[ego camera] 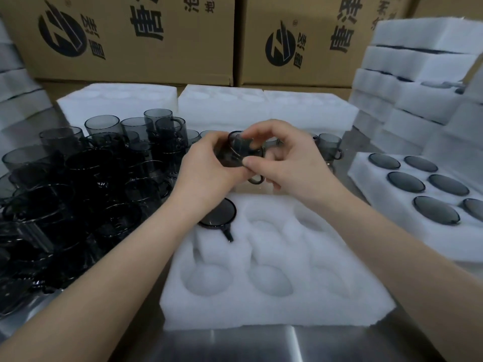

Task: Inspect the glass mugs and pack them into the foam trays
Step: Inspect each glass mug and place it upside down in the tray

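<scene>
Above the front tray (274, 307) | one smoky grey see-through mug (235, 151), tipped off upright, handle hanging down, axis hidden by fingers | left hand (206, 168) curled round its body | right hand (285, 163) pinching its edge | front tray: six pockets, one seated mug (218, 212) far-left | right tray (366, 173): six filled | loose mugs (78, 184) left, too many to count

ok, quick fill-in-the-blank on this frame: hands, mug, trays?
1. The left hand and right hand grip the held mug; its ____ sticks out below the hands.
2. The near foam tray holds exactly ____ packed mug.
3. That mug sits in the tray's back-____ pocket.
4. The side tray, its visible pockets filled, lies on the person's ____ side.

Missing words: handle; one; left; right.
</scene>
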`<state>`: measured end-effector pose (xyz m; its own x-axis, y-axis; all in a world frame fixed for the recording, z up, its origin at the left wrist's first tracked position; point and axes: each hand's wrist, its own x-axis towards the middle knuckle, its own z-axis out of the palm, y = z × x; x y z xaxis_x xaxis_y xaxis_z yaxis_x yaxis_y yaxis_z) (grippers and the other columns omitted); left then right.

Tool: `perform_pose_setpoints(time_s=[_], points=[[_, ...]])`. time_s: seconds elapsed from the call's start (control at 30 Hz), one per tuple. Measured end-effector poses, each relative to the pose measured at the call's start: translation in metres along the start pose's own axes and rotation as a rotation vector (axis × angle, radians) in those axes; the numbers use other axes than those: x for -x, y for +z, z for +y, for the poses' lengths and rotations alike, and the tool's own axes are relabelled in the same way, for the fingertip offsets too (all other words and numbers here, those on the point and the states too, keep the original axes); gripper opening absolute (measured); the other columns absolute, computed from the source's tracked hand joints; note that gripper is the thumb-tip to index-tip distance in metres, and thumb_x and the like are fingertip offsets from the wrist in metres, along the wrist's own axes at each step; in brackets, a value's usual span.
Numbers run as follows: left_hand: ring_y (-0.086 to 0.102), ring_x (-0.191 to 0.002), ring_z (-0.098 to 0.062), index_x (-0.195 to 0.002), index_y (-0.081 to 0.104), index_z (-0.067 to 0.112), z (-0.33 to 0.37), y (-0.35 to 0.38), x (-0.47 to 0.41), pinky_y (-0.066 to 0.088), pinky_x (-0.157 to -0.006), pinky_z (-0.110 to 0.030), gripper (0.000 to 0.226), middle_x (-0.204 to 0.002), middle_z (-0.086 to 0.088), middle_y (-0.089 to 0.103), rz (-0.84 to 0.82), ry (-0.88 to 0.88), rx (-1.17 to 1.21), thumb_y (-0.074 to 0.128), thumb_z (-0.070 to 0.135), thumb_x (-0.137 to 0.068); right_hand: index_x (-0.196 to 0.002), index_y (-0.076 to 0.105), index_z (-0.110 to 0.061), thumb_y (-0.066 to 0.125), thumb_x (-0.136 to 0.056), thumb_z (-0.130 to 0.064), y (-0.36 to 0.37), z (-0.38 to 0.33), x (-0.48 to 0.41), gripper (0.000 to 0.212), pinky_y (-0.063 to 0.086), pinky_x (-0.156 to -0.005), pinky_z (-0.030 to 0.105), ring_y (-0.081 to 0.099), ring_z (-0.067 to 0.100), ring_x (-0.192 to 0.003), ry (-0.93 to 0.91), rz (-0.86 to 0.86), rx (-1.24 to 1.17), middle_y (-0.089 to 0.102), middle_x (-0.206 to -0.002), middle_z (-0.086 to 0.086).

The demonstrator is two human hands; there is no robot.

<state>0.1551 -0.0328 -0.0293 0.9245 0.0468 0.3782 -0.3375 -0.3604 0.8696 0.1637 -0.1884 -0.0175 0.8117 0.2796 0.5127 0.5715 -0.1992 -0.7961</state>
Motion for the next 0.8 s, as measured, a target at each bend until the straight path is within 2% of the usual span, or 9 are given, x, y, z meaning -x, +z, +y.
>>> perform_pose_setpoints(time_s=[0.1,0.17,0.23,0.3,0.37,0.53,0.63,0.73,0.8], points=[[0.066,-0.090,-0.001,-0.107,0.060,0.022,-0.001,-0.003,-0.001,0.051,-0.084,-0.020,0.057,-0.097,0.014,0.067,-0.024,0.021,0.077,0.089,0.018,-0.059,-0.121,0.062,-0.027,0.080,-0.076,-0.006,-0.005,0.005,-0.002,0.053,0.048,-0.050,0.025,0.047,0.021,-0.058,0.094,0.031,0.027,0.055,-0.110,0.004],[0.066,-0.095,-0.007,-0.107,0.058,0.020,-0.004,-0.004,-0.001,0.052,-0.087,-0.026,0.060,-0.101,0.009,0.068,-0.068,0.017,0.085,0.085,0.022,-0.053,-0.127,0.060,-0.021,0.078,-0.078,-0.007,-0.006,0.009,-0.002,0.054,0.050,-0.053,0.026,0.058,0.014,-0.065,0.186,-0.060,-0.056,0.063,-0.110,0.001],[0.067,-0.096,-0.016,-0.106,0.057,0.016,-0.006,-0.004,-0.001,0.054,-0.089,-0.034,0.062,-0.101,0.002,0.070,-0.119,-0.019,0.079,0.089,0.018,-0.053,-0.124,0.062,-0.010,0.074,-0.081,-0.003,-0.005,0.012,-0.002,0.045,0.049,-0.056,0.019,0.063,0.006,-0.067,0.222,-0.129,-0.136,0.069,-0.095,-0.003],[0.067,-0.093,-0.016,-0.104,0.056,0.016,-0.007,-0.005,-0.003,0.054,-0.086,-0.032,0.060,-0.099,0.000,0.070,-0.154,-0.047,0.027,0.092,0.015,-0.056,-0.120,0.063,-0.005,0.073,-0.080,-0.002,-0.005,0.016,-0.001,0.042,0.049,-0.056,0.019,0.063,0.005,-0.063,0.252,-0.140,-0.180,0.069,-0.086,-0.003],[0.066,-0.086,-0.010,-0.101,0.056,0.018,-0.007,-0.006,-0.004,0.051,-0.079,-0.025,0.059,-0.095,0.002,0.071,-0.176,-0.066,-0.031,0.092,0.020,-0.055,-0.115,0.064,-0.006,0.076,-0.076,-0.008,-0.005,0.018,-0.001,0.041,0.049,-0.055,0.019,0.063,0.006,-0.060,0.266,-0.153,-0.206,0.070,-0.084,-0.002],[0.065,-0.084,-0.011,-0.099,0.056,0.021,-0.002,-0.007,-0.003,0.051,-0.077,-0.029,0.058,-0.090,0.005,0.070,-0.199,-0.084,-0.089,0.093,0.027,-0.054,-0.105,0.064,-0.012,0.085,-0.065,-0.024,-0.004,0.019,-0.001,0.047,0.053,-0.060,0.023,0.065,0.010,-0.068,0.297,-0.158,-0.176,0.070,-0.092,-0.003],[0.061,-0.081,-0.007,-0.095,0.055,0.023,0.002,-0.004,-0.002,0.048,-0.073,-0.025,0.056,-0.090,0.011,0.066,-0.184,0.005,-0.142,0.092,0.026,-0.054,-0.097,0.058,-0.013,0.081,-0.064,-0.028,-0.001,0.017,-0.001,0.042,0.052,-0.052,0.023,0.061,0.010,-0.060,0.298,-0.097,-0.175,0.068,-0.078,-0.012],[0.057,-0.075,0.003,-0.091,0.054,0.030,0.002,0.001,0.003,0.045,-0.068,-0.017,0.055,-0.087,0.014,0.064,-0.162,0.078,-0.141,0.092,0.028,-0.051,-0.088,0.053,-0.013,0.087,-0.063,-0.034,0.002,0.013,-0.001,0.048,0.046,-0.043,0.023,0.057,0.010,-0.049,0.299,-0.013,-0.158,0.063,-0.061,-0.011],[0.052,-0.070,0.008,-0.088,0.052,0.033,0.002,0.002,0.006,0.039,-0.062,-0.013,0.055,-0.082,0.019,0.061,-0.164,0.114,-0.135,0.091,0.032,-0.049,-0.081,0.052,-0.014,0.081,-0.072,-0.035,0.003,0.012,-0.001,0.037,0.039,-0.038,0.021,0.051,0.007,-0.042,0.319,0.059,-0.152,0.057,-0.055,-0.011]])
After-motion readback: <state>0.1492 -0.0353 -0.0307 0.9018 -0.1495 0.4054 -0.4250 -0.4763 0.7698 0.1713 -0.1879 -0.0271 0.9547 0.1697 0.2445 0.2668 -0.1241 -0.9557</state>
